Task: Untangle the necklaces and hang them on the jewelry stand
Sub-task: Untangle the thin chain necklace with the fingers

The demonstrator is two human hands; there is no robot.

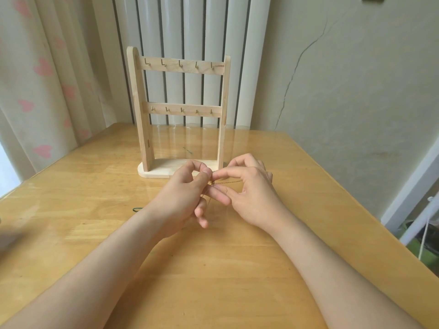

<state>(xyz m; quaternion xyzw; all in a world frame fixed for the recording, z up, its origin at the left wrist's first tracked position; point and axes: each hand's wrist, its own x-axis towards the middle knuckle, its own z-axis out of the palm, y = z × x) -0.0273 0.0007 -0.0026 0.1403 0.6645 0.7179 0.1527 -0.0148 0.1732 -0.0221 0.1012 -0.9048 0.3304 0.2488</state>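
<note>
This looks like a room in a home, probably a bedroom corner. A pale curtain (42,91) printed with pink hearts hangs at the left. A white column radiator (194,32) stands at the back, and the painted wall (356,91) has a long crack. A small wooden jewelry stand (140,103) sits on the glossy wooden surface (95,186).

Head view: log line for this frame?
stage: untangling | left hand: pinches thin gold chain necklace | right hand: pinches same necklace | light wooden jewelry stand: hooks bare
</note>
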